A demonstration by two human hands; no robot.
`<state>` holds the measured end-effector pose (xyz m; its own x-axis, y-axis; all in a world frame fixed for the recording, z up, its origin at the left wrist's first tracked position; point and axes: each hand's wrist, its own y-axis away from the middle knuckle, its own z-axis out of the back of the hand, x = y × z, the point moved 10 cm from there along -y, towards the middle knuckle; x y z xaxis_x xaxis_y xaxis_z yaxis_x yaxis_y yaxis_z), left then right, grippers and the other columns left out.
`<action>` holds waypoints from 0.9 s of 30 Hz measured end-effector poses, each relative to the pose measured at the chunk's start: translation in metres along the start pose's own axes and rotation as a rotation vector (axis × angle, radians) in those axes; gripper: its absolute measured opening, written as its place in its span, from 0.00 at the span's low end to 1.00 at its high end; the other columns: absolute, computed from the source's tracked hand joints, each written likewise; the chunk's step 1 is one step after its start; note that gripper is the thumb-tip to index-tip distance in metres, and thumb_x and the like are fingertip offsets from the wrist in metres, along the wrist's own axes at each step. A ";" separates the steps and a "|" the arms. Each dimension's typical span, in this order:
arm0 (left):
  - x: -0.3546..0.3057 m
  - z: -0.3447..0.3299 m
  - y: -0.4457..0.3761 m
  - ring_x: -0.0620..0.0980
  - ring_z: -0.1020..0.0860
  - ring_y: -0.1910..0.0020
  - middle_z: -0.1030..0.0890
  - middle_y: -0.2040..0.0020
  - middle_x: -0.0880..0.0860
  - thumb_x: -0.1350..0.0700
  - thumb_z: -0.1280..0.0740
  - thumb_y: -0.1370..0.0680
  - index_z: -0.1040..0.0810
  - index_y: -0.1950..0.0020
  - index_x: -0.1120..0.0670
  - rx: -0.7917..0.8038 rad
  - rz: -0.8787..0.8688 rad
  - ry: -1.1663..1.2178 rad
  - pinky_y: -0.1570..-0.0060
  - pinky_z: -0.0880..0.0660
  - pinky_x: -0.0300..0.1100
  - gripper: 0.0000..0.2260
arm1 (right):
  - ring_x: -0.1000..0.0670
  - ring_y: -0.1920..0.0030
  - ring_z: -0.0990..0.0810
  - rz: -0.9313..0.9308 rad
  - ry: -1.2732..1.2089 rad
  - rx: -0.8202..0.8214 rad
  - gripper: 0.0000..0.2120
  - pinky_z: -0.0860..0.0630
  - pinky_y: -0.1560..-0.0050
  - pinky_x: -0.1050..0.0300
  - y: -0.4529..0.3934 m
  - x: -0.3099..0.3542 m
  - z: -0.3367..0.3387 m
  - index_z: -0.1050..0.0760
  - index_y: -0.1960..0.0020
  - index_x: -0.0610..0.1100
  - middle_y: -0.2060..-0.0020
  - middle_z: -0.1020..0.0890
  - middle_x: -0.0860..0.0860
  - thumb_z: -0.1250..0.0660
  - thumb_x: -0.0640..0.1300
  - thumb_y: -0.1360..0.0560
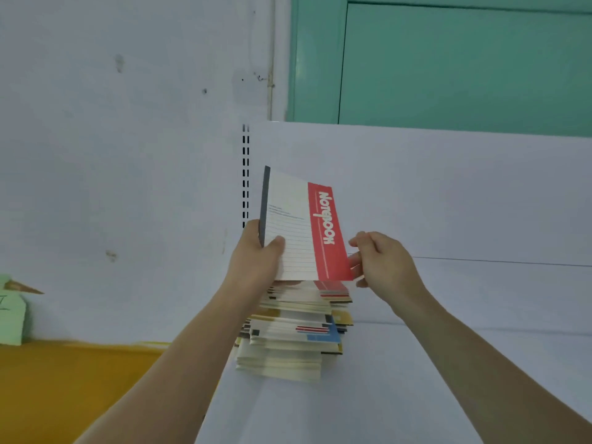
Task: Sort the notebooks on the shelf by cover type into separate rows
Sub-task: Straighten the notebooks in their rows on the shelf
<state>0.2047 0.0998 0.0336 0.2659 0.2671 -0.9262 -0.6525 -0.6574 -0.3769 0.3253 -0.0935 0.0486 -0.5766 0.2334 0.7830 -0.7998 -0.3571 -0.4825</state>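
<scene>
Seen from the head camera, a flat white shelf board [416,379] fills the near right of the scene, backed by a white upright panel [448,193]. A slotted metal shelf rail [245,174] runs up the panel's left edge. Behind stands a pale, scuffed wall [128,139], and far right a teal door [464,65] rises above the panel. At the near left lies an orange-yellow surface [64,379], with a pale green paper tag [11,318] at its far edge against the wall.

On the shelf, near its left edge, stands an untidy stack of paper notebooks [294,334]. Just above it the left hand [256,261] grips a white lined notebook with a red band and grey spine [301,229], thumb on the cover, fingers curled behind. The right hand [381,264] pinches that notebook's lower right corner between thumb and fingertips.
</scene>
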 end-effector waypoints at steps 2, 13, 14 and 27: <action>-0.005 0.020 0.000 0.49 0.20 0.46 0.19 0.44 0.45 0.56 0.38 0.17 0.31 0.37 0.45 -0.082 -0.044 -0.071 0.47 0.19 0.52 0.10 | 0.53 0.60 0.20 0.054 0.260 -0.045 0.15 0.25 0.61 0.56 -0.011 -0.003 0.004 0.24 0.44 0.44 0.58 0.18 0.53 0.45 0.52 0.17; 0.009 0.053 0.005 0.51 0.20 0.46 0.20 0.43 0.47 0.56 0.39 0.17 0.33 0.38 0.47 -0.155 0.006 -0.171 0.48 0.19 0.53 0.10 | 0.51 0.68 0.23 -0.353 0.315 0.423 0.26 0.27 0.68 0.60 -0.029 -0.067 -0.064 0.23 0.51 0.40 0.62 0.17 0.48 0.26 0.62 0.31; 0.009 0.054 0.005 0.50 0.20 0.47 0.20 0.43 0.47 0.57 0.39 0.17 0.33 0.38 0.47 -0.162 0.004 -0.174 0.50 0.18 0.52 0.09 | 0.51 0.69 0.20 -0.347 0.312 0.413 0.25 0.26 0.69 0.60 -0.031 -0.068 -0.060 0.22 0.50 0.39 0.62 0.16 0.48 0.25 0.61 0.31; 0.004 0.049 0.002 0.47 0.21 0.49 0.21 0.44 0.46 0.57 0.40 0.16 0.33 0.38 0.43 -0.212 -0.024 -0.077 0.50 0.19 0.51 0.11 | 0.51 0.71 0.16 -0.033 -0.175 -0.229 0.11 0.22 0.67 0.55 -0.035 -0.019 0.058 0.29 0.39 0.45 0.50 0.17 0.48 0.35 0.48 0.20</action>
<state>0.1696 0.1343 0.0289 0.2195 0.3321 -0.9173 -0.4810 -0.7812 -0.3980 0.3740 -0.1375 0.0734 -0.5279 0.0753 0.8460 -0.8461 -0.1336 -0.5161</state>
